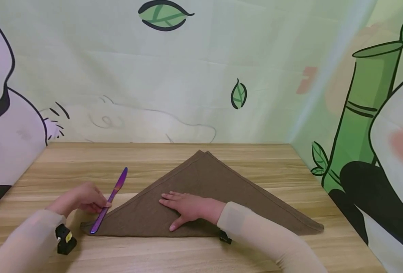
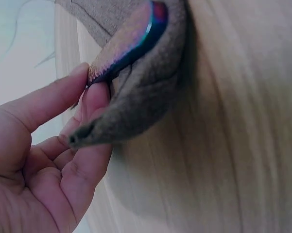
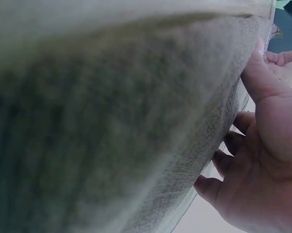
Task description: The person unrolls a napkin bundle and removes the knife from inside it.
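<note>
A brown cloth napkin (image 1: 215, 189), folded to a triangle, lies on the wooden table with its peak pointing away. Near its left corner my left hand (image 1: 88, 197) pinches a shiny purple-blue table knife (image 1: 117, 187) between thumb and fingers. The knife slants, its handle end over the cloth's left corner and its blade pointing up and away. In the left wrist view, the knife handle (image 2: 131, 41) shows close, and the curled cloth corner (image 2: 136, 102) overlaps my lower fingers. My right hand (image 1: 186, 206) rests on the middle of the napkin, fingers spread and thumb apart.
The wooden table top (image 1: 147, 254) runs back to a pale printed backdrop (image 1: 194, 76) with leaves, bamboo and panda drawings, which also rises along both sides. A small black device (image 1: 65, 239) is strapped at my left wrist, another (image 1: 225, 237) at my right.
</note>
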Demonstrator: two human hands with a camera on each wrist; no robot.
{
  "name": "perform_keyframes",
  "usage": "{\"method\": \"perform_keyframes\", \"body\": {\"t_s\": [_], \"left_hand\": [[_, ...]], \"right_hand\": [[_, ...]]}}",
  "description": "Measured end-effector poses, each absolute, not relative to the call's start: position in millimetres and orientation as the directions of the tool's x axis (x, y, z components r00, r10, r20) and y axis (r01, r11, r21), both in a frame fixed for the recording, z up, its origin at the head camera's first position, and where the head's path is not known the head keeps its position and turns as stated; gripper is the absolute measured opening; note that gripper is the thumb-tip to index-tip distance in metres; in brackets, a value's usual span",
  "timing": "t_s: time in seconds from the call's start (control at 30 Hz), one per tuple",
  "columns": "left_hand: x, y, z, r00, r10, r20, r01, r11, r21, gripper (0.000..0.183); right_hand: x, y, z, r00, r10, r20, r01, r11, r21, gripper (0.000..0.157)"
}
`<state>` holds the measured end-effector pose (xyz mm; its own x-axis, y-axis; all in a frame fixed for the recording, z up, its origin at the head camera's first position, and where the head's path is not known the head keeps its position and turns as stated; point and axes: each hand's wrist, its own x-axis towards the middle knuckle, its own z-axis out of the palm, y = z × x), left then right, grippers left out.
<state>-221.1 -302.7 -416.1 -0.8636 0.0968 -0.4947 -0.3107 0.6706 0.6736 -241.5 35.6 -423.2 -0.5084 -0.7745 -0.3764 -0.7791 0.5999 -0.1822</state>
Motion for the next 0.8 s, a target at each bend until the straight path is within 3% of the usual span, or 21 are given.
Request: {"method": "perform_keyframes", "body": {"t_s": [0.8], "left_hand": [[-218.4,-299.8,-408.9,-0.849,0.078,-0.522,-0.360,0.637,0.682,0.015]], "right_hand": [[-241.3,35.7,-421.6,-0.502,-0.781,-0.371,-0.784,0.592,-0.187,0.088]]}}
